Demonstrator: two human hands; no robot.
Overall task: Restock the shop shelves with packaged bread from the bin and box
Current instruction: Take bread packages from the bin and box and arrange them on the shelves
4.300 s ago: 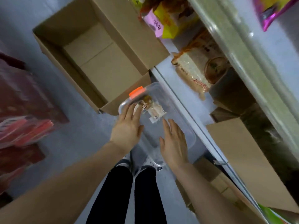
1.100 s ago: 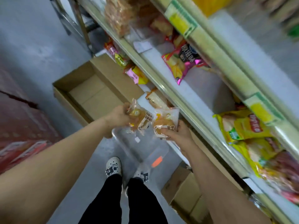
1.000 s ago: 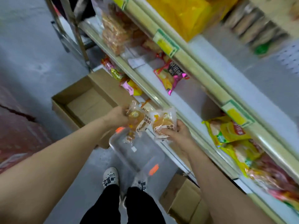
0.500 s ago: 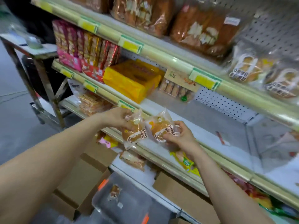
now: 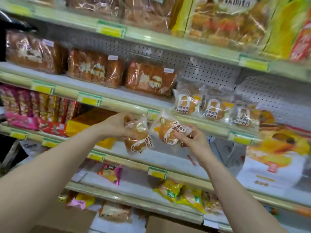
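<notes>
My left hand [image 5: 116, 126] grips a clear-wrapped bread bun [image 5: 138, 140] by its top, so the pack hangs down. My right hand [image 5: 193, 140] pinches a second wrapped bun [image 5: 165, 130] of the same kind, tilted, just right of the first. Both packs are in front of the shelf edge [image 5: 117, 105] at chest height. On that shelf, up and to the right, stand three matching bun packs [image 5: 213, 108] in a row. The bin and the box are out of view.
Large brown loaf packs [image 5: 94, 69] fill the left of the same shelf. A yellow box [image 5: 87, 121] and pink and red snack packs [image 5: 25, 108] sit one shelf lower. A printed carton [image 5: 276, 148] stands at the right. Cardboard boxes [image 5: 168, 226] sit at the bottom.
I took two wrapped buns out of the clear bin on the floor and raised them. My view lifted from the floor to the upper shelves, and both hands rose with the packs.
</notes>
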